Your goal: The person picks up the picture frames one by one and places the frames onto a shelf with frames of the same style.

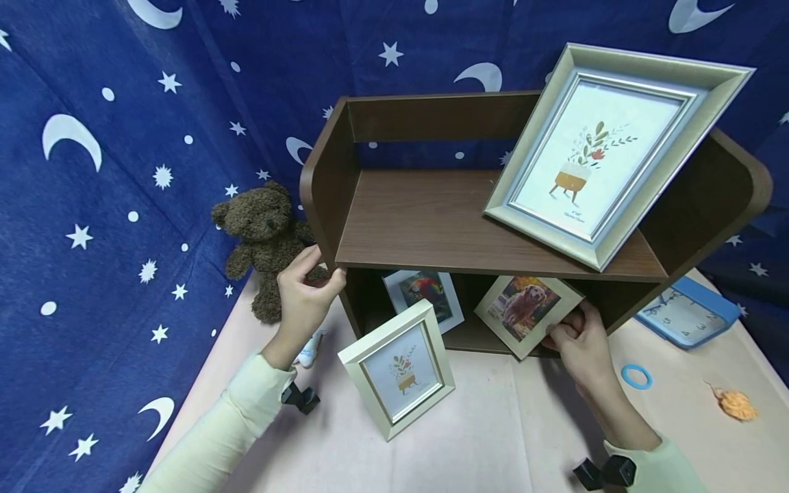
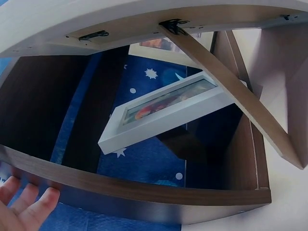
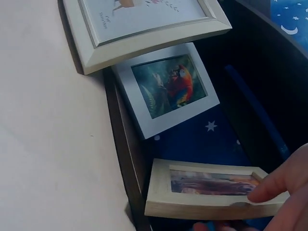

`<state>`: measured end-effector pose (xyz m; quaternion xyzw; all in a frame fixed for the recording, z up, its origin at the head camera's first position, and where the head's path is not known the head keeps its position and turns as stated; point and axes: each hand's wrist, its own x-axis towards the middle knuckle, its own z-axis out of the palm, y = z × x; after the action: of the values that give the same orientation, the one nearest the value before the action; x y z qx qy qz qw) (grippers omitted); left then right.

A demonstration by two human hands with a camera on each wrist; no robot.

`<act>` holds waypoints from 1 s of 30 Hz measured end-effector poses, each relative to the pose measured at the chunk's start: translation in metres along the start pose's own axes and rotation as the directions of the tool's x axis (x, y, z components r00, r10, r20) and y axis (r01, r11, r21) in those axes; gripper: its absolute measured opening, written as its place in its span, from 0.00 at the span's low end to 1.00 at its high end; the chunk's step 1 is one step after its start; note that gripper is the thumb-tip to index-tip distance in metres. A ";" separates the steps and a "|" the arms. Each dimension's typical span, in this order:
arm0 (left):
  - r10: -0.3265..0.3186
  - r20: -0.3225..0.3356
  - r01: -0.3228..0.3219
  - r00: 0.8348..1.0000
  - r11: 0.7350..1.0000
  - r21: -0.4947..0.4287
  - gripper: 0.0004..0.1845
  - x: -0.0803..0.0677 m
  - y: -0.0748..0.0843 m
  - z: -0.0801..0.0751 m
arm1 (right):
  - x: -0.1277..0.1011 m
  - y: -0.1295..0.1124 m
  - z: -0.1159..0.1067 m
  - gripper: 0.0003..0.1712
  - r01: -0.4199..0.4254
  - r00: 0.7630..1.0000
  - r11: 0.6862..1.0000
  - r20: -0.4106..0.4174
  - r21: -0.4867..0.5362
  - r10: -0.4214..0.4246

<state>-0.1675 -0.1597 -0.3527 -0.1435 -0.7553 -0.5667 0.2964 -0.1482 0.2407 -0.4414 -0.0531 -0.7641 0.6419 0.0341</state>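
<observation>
Wooden dog-photo frame [image 1: 527,313] pinched by right hand [image 1: 582,342] at shelf's [image 1: 431,226] 5 o'clock, left hand [image 1: 305,291] gripping 9 o'clock edge.

R hand [image 1: 582,342] pinches the lower corner of a wood-framed dog photo [image 1: 527,311], holding it tilted at the mouth of the brown shelf's [image 1: 431,219] lower bay; just left of it sits a white-framed parrot photo [image 1: 424,291], w/ a big silver frame [image 1: 607,147] leaning on the shelf top above. L hand [image 1: 305,294] grips the shelf's front left corner, a teddy bear [image 1: 265,239] right behind it & a small cream frame [image 1: 399,370] propped on the table betw. both hands. Right of the R hand: blue ring [image 1: 636,376], orange fluffy bit [image 1: 735,404], blue clock [image 1: 687,315].
</observation>
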 end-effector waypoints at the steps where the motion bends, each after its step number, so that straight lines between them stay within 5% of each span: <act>1: -0.002 0.000 0.002 1.000 1.000 0.001 0.20 0.000 0.000 0.000 | -0.003 0.001 0.000 0.43 -0.002 1.000 1.000 0.001 -0.015 0.002; 6: 0.001 -0.009 -0.001 1.000 1.000 0.006 0.21 -0.001 0.001 0.002 | -0.023 0.003 0.001 0.41 0.016 0.999 0.989 -0.035 -0.148 -0.021; 13: 0.008 -0.018 -0.008 1.000 1.000 0.011 0.21 0.000 -0.008 0.001 | -0.043 0.007 0.007 0.23 0.136 0.985 0.982 -0.091 -0.128 -0.148; 22: 0.005 -0.013 -0.005 1.000 1.000 -0.006 0.23 -0.001 -0.032 -0.001 | -0.046 0.011 0.008 0.14 0.100 0.991 0.983 0.075 0.154 -0.113; 30: 0.023 -0.013 -0.023 1.000 1.000 -0.011 0.22 0.000 -0.032 -0.001 | -0.041 0.015 0.005 0.21 0.111 0.986 0.982 0.103 0.153 -0.128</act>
<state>-0.1848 -0.1703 -0.3775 -0.1503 -0.7485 -0.5684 0.3067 -0.1073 0.2330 -0.4562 0.0319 -0.7173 0.6952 0.0334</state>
